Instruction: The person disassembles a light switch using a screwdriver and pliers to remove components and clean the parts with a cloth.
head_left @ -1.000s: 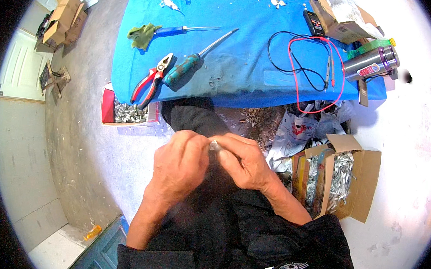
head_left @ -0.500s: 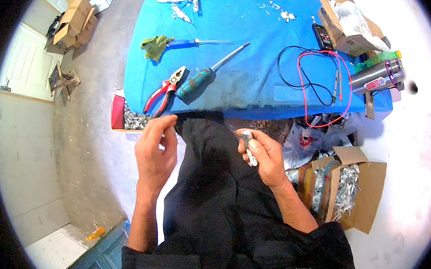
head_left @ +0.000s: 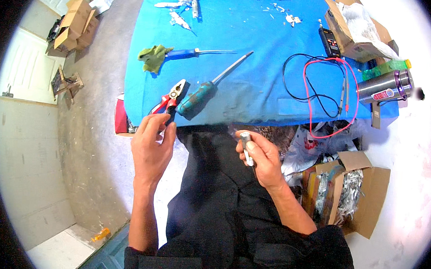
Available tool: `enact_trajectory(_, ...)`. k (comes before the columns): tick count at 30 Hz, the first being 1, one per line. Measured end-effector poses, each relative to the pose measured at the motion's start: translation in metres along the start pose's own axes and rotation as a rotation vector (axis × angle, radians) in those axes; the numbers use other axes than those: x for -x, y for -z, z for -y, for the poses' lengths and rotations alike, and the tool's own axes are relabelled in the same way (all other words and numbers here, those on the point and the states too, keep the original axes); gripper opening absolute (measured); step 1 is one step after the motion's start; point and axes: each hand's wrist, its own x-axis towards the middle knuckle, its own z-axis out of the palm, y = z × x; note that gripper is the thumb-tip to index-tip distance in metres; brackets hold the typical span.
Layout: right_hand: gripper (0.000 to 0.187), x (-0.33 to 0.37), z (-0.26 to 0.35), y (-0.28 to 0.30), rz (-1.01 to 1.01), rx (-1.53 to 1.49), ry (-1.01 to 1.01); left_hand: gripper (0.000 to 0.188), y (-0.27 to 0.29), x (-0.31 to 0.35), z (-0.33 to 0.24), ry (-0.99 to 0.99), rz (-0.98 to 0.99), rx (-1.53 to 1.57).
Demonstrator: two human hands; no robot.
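Right hand: clamped on silver cylinder, frame centre; a slackened hold could drop it. Left hand: at pliers, left of centre, closure unclear; a nudge could tip these off counter.

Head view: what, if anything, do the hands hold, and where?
Right hand: a small silver cylinder, around its middle. Left hand: at the pliers' handles; grip unclear.
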Motion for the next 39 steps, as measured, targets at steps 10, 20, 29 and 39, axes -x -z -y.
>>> enact_trajectory(10, 0.035, -0.017, 0.031, -0.009, 0.133, 0.348, 0.251, 0.023, -0.015, 0.007, -0.062, 0.002, 0.269, 0.370)
enact_trajectory(20, 0.037, -0.023, 0.036, -0.009, 0.202, 0.411, 0.411, 0.021, -0.018, 0.002, -0.067, 0.197, 0.391, 0.566)
enact_trajectory(29, 0.036, -0.015, 0.040, -0.012, 0.226, 0.507, 0.450, 0.013, -0.012, 0.005, -0.065, 0.116, 0.427, 0.511)
enact_trajectory(39, 0.035, -0.010, 0.032, -0.015, 0.281, 0.454, 0.409, 0.010, -0.010, 0.012, -0.063, -0.034, 0.375, 0.365)
